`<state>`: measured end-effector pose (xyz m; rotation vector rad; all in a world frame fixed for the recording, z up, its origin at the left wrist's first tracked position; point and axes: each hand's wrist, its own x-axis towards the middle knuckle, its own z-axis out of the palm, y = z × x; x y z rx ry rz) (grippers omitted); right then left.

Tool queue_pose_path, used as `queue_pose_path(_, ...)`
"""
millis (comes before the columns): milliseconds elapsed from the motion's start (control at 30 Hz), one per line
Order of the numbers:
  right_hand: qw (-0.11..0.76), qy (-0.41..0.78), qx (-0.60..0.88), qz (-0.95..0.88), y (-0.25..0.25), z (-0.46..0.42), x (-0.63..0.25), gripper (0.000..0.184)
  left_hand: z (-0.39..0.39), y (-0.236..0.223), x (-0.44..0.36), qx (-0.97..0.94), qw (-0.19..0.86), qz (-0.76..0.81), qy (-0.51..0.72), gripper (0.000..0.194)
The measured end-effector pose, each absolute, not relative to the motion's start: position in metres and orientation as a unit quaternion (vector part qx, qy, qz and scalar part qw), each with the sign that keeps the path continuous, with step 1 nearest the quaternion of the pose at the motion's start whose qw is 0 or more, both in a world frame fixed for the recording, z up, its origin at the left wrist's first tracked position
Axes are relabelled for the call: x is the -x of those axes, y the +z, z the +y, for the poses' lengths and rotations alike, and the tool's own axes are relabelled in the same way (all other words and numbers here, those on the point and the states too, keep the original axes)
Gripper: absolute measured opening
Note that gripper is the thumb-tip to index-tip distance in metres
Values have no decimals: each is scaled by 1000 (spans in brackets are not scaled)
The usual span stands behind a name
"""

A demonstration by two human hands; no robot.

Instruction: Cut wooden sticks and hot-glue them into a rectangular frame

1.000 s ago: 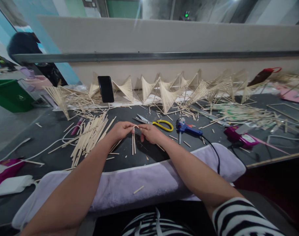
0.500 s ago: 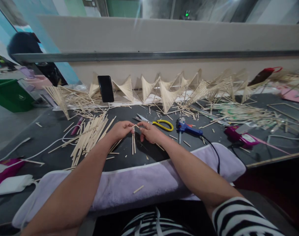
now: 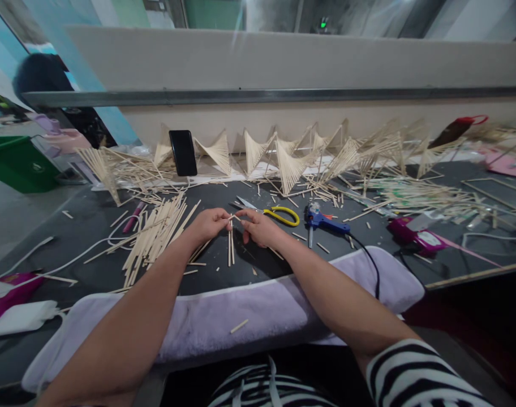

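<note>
My left hand (image 3: 207, 224) and my right hand (image 3: 259, 228) meet over the dark table (image 3: 92, 226), both pinched on a small joined piece of thin wooden sticks (image 3: 231, 240) whose ends hang toward me. A loose pile of the same sticks (image 3: 154, 236) lies just left of my left hand. Yellow-handled scissors (image 3: 275, 213) lie right behind my right hand, and a blue glue gun (image 3: 323, 222) lies a little further right. Both forearms rest on a lilac towel (image 3: 241, 316) along the table's near edge.
Several fan-shaped stick structures (image 3: 283, 155) stand along the back wall beside a black phone (image 3: 183, 152). More sticks spread at the right (image 3: 415, 195). A magenta device (image 3: 415, 237) sits at right, another (image 3: 7, 294) at far left with white cables. A person's dark head (image 3: 39, 76) shows at far left.
</note>
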<state>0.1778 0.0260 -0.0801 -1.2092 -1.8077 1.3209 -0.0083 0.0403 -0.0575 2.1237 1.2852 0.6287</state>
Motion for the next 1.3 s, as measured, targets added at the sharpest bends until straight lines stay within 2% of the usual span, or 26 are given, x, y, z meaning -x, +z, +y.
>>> queue_pose_path(467, 304, 483, 458, -681, -83, 28, -177, 35, 42, -61, 9, -799, 280, 476, 236, 23)
queue_pose_path(1100, 323, 447, 460, -696, -87, 29, -177, 34, 36, -54, 3, -765, 350, 481, 247, 23)
queue_pose_path(1300, 316, 442, 467, -697, -85, 28, -177, 34, 40, -58, 5, -771, 343, 476, 249, 25)
